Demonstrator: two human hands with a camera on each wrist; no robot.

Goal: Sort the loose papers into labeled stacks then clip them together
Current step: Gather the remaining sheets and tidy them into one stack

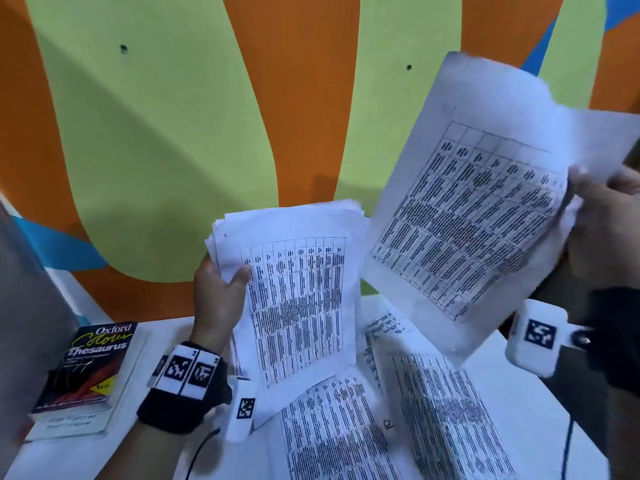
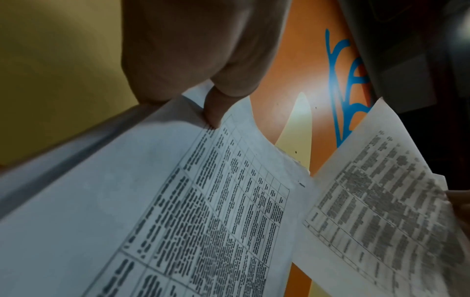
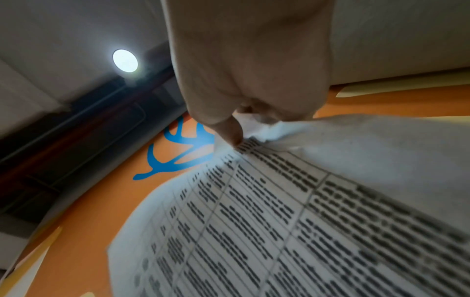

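Note:
My left hand (image 1: 221, 282) grips a thick sheaf of printed table sheets (image 1: 298, 299) by its left edge, held upright above the table. In the left wrist view the thumb (image 2: 212, 108) lies on the sheaf's top page (image 2: 157, 201). My right hand (image 1: 602, 220) pinches a smaller bunch of printed sheets (image 1: 471, 216) by its right edge, raised and tilted to the right of the sheaf. In the right wrist view the thumb (image 3: 229, 130) presses on those crumpled sheets (image 3: 279, 211). More printed pages (image 1: 346, 427) lie spread on the white table (image 1: 104, 459) below both hands.
A thesaurus book (image 1: 86, 368) lies on another book at the table's left. A grey object (image 1: 27, 306) stands at the far left edge. An orange and green wall (image 1: 173, 133) rises just behind the table. A cable (image 1: 568, 445) hangs at the right.

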